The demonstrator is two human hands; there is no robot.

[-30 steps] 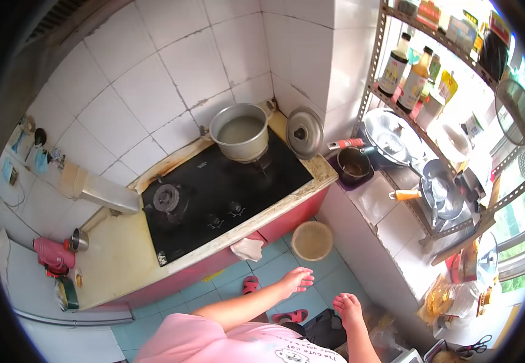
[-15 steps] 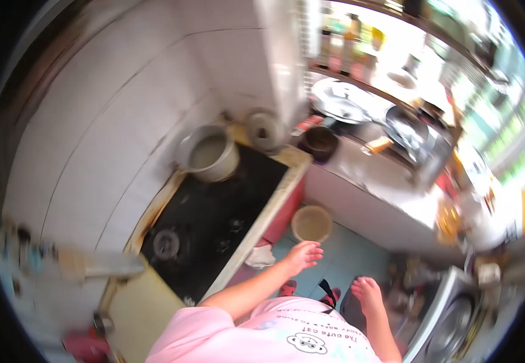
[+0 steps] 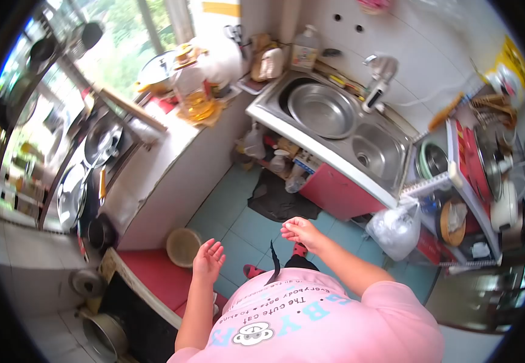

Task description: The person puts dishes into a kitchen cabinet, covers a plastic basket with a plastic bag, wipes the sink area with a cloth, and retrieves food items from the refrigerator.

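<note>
Right now both of your hands are up over the tiled floor point(image 3: 238, 242), well apart from the sink point(image 3: 389, 148), and neither holds anything that shows. Your left hand point(image 3: 208, 261) has its fingers a little spread and slightly bent; your right hand point(image 3: 302, 233) has its fingers loosely curved, pinching nothing — whether any of the tips brush each other, I cannot tell.

To carry your hands well while they are free, keep the wrists loose and the elbows close to your body, and leave your left hand room above the beige bucket point(image 3: 182, 248). Mind the black strap point(image 3: 275, 263) that shows between your hands; I judge it could catch on your fingers. The dark mat point(image 3: 280, 196) in front of the sink might bunch underfoot, so place your feet squarely near it.

That bucket, the thing nearest your left hand, stands on the floor, farther from the sink than the mat does. It looks round and open-topped, with a pale rim and a tan inside. The mat, near your right hand but not touched by it, looks thin and almost black — its outline is uneven.
</note>
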